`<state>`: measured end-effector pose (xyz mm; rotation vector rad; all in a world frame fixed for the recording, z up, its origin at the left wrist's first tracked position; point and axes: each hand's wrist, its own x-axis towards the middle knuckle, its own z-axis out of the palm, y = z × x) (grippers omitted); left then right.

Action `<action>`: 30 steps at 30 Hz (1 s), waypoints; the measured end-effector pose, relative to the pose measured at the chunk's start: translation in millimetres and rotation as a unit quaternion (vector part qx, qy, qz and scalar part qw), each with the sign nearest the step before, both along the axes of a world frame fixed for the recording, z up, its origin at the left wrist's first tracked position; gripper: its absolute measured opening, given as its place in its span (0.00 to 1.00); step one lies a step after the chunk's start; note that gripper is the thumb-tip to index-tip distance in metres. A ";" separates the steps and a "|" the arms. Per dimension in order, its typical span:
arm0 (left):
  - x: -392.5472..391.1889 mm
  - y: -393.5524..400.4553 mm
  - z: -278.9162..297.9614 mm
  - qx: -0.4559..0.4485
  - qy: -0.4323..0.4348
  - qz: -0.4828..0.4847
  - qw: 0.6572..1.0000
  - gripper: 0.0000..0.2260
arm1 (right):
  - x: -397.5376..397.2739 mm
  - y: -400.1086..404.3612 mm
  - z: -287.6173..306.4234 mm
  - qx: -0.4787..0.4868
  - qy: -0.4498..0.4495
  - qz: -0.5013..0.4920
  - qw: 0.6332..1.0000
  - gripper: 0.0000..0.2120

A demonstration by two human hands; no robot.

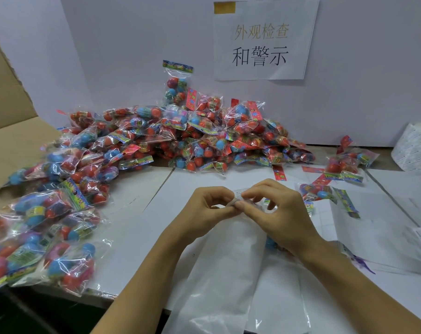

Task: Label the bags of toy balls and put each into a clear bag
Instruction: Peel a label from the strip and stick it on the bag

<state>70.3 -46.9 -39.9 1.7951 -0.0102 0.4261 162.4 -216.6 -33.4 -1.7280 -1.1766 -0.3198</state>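
Note:
My left hand [206,208] and my right hand [280,213] meet above the middle of the table. Between their fingertips they pinch a small white printed label [238,198]. Under my hands lies a stack of clear bags [228,273], reaching toward the front edge. A bag of toy balls [271,243] shows partly under my right wrist, mostly hidden. A big pile of ball bags [192,138] fills the back of the table. More ball bags [48,225] spread down the left side.
A brown cardboard box flap [9,121] stands at the left. Label sheets [414,150] sit at the right edge, with a few ball bags [344,165] beside them. A paper sign [265,39] hangs on the white back wall. White sheets [373,227] cover the table's right.

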 end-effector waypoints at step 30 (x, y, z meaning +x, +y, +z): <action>5.1 19.7 -2.5 -0.025 0.096 0.267 0.959 0.10 | 27.5 -8.9 15.6 0.270 0.306 -0.107 0.906 0.11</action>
